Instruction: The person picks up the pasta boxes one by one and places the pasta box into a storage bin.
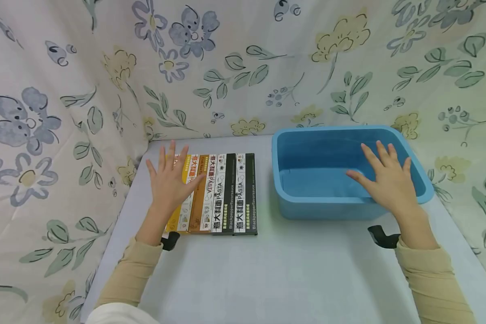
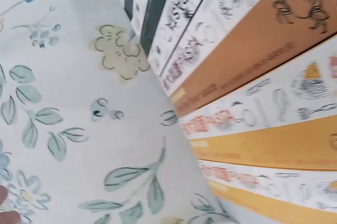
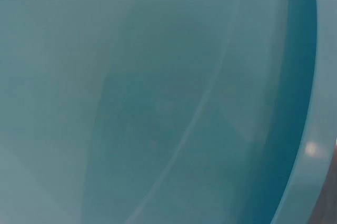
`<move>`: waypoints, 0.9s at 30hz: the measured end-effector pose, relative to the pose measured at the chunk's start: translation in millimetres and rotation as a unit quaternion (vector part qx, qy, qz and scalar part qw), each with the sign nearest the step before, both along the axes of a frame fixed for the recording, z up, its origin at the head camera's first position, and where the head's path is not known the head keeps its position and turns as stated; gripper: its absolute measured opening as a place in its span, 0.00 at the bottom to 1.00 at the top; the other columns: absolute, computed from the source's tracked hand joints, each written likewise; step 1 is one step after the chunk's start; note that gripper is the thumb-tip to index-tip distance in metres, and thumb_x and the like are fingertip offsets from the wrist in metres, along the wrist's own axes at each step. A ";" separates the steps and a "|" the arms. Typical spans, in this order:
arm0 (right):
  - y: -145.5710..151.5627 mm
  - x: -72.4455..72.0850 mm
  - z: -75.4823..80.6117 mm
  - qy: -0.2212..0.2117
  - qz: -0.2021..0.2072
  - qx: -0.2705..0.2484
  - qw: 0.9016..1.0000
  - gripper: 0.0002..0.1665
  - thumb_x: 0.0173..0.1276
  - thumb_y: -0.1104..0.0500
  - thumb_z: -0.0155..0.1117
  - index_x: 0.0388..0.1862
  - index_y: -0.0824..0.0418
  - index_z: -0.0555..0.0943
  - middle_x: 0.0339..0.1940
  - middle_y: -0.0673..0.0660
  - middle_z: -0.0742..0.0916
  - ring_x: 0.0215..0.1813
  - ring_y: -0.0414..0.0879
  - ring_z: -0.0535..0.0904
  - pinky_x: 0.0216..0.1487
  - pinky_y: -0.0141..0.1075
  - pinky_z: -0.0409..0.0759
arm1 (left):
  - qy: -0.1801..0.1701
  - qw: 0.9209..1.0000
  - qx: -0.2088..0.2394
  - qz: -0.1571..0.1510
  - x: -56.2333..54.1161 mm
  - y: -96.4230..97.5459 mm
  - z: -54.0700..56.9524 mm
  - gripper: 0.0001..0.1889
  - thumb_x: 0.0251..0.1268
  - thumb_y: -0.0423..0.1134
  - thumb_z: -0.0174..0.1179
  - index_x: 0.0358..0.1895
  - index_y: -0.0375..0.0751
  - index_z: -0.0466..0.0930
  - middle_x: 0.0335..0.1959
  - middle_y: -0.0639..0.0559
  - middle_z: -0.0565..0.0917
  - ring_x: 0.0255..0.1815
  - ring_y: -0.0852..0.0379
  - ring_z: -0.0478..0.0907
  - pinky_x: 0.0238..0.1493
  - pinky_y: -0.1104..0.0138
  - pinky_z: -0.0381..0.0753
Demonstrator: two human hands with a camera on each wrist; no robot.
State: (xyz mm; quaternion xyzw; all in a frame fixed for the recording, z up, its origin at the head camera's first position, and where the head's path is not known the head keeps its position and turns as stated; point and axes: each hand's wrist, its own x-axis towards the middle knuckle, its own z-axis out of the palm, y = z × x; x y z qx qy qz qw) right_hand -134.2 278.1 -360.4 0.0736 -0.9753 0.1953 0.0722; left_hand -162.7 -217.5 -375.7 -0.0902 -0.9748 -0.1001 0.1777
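Near the back right corner of the desk (image 1: pixel 275 279): blue tub (image 1: pixel 328 210); near the back left corner: row of pasta boxes (image 1: pixel 216 198), side by side. Right hand (image 1: pixel 388 180) spread wide above the tub's right half, left hand (image 1: pixel 170 184) spread wide above the boxes, neither gripping anything. Looks like pre-grasp; next move probably calls for a grip on one box.
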 end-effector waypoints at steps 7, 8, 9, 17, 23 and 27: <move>24.2 13.1 -2.6 0.006 0.033 -0.064 0.997 0.46 0.72 0.45 0.58 0.78 0.64 0.51 0.79 0.65 0.53 0.79 0.54 0.33 0.73 0.60 0.35 | 0.011 0.999 0.051 0.005 6.1 -17.7 -23.2 0.51 0.63 0.70 0.48 0.78 0.39 0.43 0.78 0.41 0.47 0.78 0.41 0.40 0.71 0.40 0.33; 28.4 15.1 -3.4 0.013 0.030 -0.069 0.997 0.45 0.72 0.45 0.58 0.78 0.65 0.52 0.78 0.65 0.55 0.79 0.54 0.34 0.72 0.61 0.36 | 0.013 0.998 0.061 0.009 6.8 -22.0 -27.5 0.50 0.63 0.66 0.51 0.78 0.39 0.43 0.78 0.41 0.47 0.78 0.41 0.40 0.72 0.41 0.33; 32.9 16.6 -4.7 0.020 0.025 -0.070 0.997 0.45 0.72 0.45 0.58 0.77 0.65 0.53 0.78 0.65 0.57 0.79 0.54 0.35 0.71 0.63 0.37 | 0.017 0.997 0.070 0.013 7.5 -26.8 -31.7 0.50 0.62 0.61 0.56 0.78 0.39 0.43 0.78 0.40 0.48 0.78 0.41 0.41 0.72 0.41 0.35; 69.8 22.0 -22.3 0.129 0.006 -0.019 0.991 0.45 0.70 0.36 0.54 0.71 0.68 0.65 0.68 0.72 0.70 0.75 0.63 0.54 0.73 0.57 0.47 | -0.011 0.993 0.102 0.059 19.3 -59.4 -56.7 0.49 0.60 0.54 0.60 0.77 0.34 0.45 0.78 0.39 0.47 0.78 0.40 0.42 0.71 0.39 0.38; 84.0 24.2 -34.2 0.119 -0.010 -0.013 0.993 0.48 0.69 0.33 0.52 0.75 0.66 0.61 0.71 0.70 0.67 0.73 0.66 0.54 0.73 0.57 0.43 | -0.071 0.989 0.099 0.084 26.1 -74.0 -72.4 0.49 0.61 0.53 0.60 0.77 0.33 0.44 0.78 0.36 0.46 0.77 0.37 0.41 0.70 0.38 0.38; 89.8 23.7 -39.5 0.093 -0.023 -0.020 0.995 0.51 0.70 0.34 0.51 0.75 0.69 0.55 0.73 0.72 0.63 0.72 0.69 0.51 0.72 0.59 0.40 | -0.107 0.985 0.098 0.094 29.0 -83.5 -84.0 0.50 0.63 0.55 0.59 0.77 0.33 0.40 0.77 0.34 0.45 0.77 0.35 0.40 0.69 0.35 0.40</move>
